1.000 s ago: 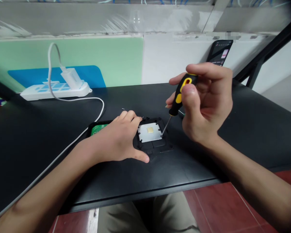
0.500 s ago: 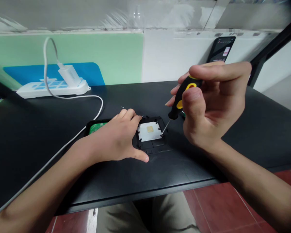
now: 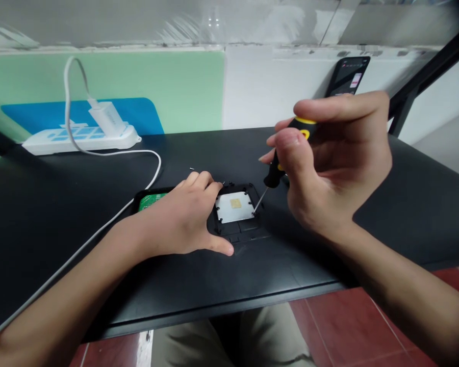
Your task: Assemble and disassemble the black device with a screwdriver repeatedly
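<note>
My right hand (image 3: 336, 153) is closed around a black and yellow screwdriver (image 3: 273, 178). The thin shaft slants down, its tip at the right corner of a silver metal plate (image 3: 225, 213) that has a small tan pad (image 3: 235, 203) on it. Around that plate runs a black plastic casing (image 3: 248, 232), lying flat on the table. Across the casing's left part rests my left hand (image 3: 183, 214), thumb stretched toward the near edge and fingers over the far side. A green circuit board (image 3: 149, 200) shows partly beyond the left wrist in a black shell; the hand hides the area between.
A white power strip (image 3: 80, 140) with a plugged-in charger (image 3: 107, 118) stands at the back left. Its white cable (image 3: 110, 221) crosses the black table (image 3: 229, 285) beneath my left arm. A phone (image 3: 348, 76) leans against the wall, and a small screw-like piece (image 3: 192, 168) lies behind my left hand.
My right thumb has shifted left and up along the screwdriver's handle, covering more of its yellow part. The tip stays at the plate's corner, and my left hand holds its place.
</note>
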Demonstrator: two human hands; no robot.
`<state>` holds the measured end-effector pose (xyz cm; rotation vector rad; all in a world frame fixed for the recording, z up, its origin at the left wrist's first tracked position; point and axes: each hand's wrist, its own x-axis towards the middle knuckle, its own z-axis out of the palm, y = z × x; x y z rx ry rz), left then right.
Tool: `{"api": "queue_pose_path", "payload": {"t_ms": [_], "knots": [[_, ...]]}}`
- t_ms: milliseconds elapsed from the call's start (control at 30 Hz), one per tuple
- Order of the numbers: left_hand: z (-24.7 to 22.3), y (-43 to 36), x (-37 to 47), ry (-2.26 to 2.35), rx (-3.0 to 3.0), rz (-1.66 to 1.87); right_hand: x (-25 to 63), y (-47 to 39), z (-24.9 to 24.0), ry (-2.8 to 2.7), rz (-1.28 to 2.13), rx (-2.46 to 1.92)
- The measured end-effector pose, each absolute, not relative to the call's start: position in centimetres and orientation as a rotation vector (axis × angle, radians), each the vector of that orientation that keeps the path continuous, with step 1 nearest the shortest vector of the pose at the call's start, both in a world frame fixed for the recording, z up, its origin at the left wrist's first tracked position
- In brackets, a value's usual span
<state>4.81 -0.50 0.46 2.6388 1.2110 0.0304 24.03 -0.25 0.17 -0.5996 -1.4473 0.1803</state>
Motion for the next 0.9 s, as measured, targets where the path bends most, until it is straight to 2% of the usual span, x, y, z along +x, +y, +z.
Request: {"api": "queue_pose_path", "payload": {"t_ms": [267,400,600,900], "knots": [[0.1,-0.5,4.6,1.210,2.666,0.054,24.2,-0.2,-0.3,-1.517,0.357,-0.486],[0.5,-0.5,4.9,1.228,2.635,-0.003,24.6,0.4,-0.5,-1.522,0.316,-0.557],[0.6,-0.6,5.0,1.229,2.615,0.000,24.7,0.5,0.2,-1.524,0.058,-0.552],[0.5,-0.6,4.8,1.234,2.633,0.008,24.2,-0.8,0.1,-1.553,0.114,-0.578]]}}
